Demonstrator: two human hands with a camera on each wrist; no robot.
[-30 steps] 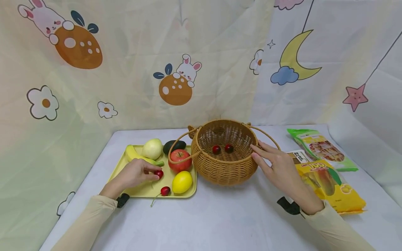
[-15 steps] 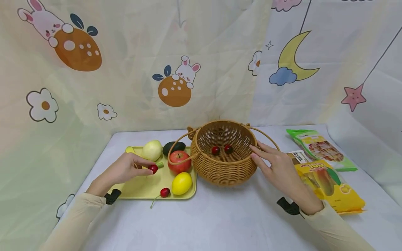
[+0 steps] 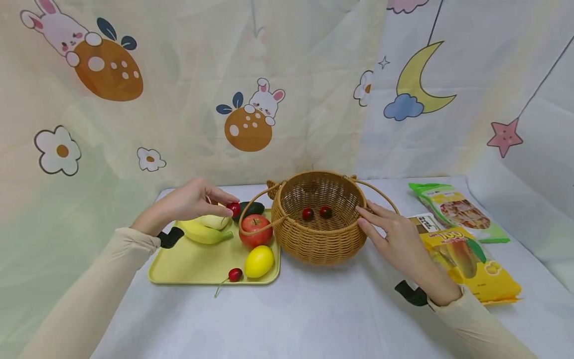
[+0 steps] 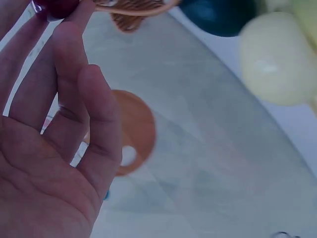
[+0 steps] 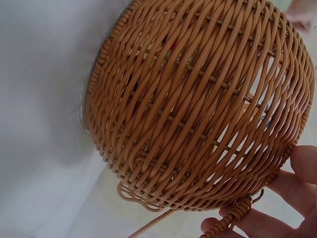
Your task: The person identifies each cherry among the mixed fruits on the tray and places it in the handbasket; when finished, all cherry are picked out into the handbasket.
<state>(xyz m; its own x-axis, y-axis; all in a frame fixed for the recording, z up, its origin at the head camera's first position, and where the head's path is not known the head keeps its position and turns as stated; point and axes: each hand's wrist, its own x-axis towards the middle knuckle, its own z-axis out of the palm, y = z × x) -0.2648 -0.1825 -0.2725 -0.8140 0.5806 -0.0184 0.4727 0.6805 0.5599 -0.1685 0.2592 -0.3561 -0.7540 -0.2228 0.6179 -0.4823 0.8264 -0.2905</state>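
Note:
My left hand (image 3: 190, 202) pinches a red cherry (image 3: 233, 209) between thumb and fingertips, above the back of the yellow tray. That cherry (image 4: 57, 6) is cut off by the top edge of the left wrist view. My right hand (image 3: 396, 239) touches the right rim of a brown wicker basket (image 3: 320, 249) with nearly straight fingers, near a handle joint. Two cherries lie inside the basket. Another cherry (image 3: 235, 274), with its stem, rests at the front of the tray (image 3: 197, 271). A banana (image 3: 204, 233), pale round fruit (image 3: 213, 221), dark avocado-like fruit (image 3: 253, 209), apple (image 3: 256, 227) and lemon (image 3: 259, 262) are also there.
Right of the basket lie a yellow mango-print packet (image 3: 471, 264) and a green packet (image 3: 457, 212). The basket's left handle (image 3: 251, 233) hangs out over the apple. A printed cloth (image 3: 314, 124) hangs behind the white table (image 3: 314, 314).
My left hand has lifted the cherry off the tray, first drawing it left, then raising it up and back to the right. The right hand stays at the basket rim.

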